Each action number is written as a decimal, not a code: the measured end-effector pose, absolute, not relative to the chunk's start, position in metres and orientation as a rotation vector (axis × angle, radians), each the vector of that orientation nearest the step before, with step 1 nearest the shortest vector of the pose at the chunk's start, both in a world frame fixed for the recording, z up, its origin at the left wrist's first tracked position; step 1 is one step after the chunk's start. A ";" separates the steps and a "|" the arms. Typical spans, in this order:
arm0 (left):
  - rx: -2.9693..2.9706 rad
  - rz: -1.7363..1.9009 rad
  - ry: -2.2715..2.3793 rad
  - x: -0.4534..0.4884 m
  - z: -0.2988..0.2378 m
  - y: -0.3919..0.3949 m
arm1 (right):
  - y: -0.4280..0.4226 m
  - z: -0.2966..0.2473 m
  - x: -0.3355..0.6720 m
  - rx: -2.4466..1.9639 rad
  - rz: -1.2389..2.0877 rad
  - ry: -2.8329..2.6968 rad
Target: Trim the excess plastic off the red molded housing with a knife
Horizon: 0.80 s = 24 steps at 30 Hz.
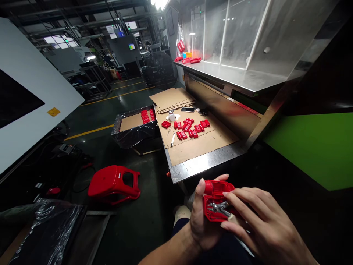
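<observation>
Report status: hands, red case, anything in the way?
Left grip: holding red case, open. Right grip: on cutters, metal end over the case. Cutters partly hide case interior.

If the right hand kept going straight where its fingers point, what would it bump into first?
Most likely the open red case in the left hand. The nippers in the right hand overlap it in view; whether the fingertips touch it is hard to tell.
</observation>
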<state>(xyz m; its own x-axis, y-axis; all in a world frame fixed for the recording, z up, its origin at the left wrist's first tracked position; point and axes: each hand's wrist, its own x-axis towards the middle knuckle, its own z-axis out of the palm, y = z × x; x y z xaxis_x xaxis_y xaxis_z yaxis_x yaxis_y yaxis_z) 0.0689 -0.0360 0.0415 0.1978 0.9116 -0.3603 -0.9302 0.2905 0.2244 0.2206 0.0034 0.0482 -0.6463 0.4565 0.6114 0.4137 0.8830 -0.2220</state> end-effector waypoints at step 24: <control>-0.101 1.266 0.393 0.071 0.038 -0.035 | 0.003 0.043 0.218 -0.631 0.074 -2.291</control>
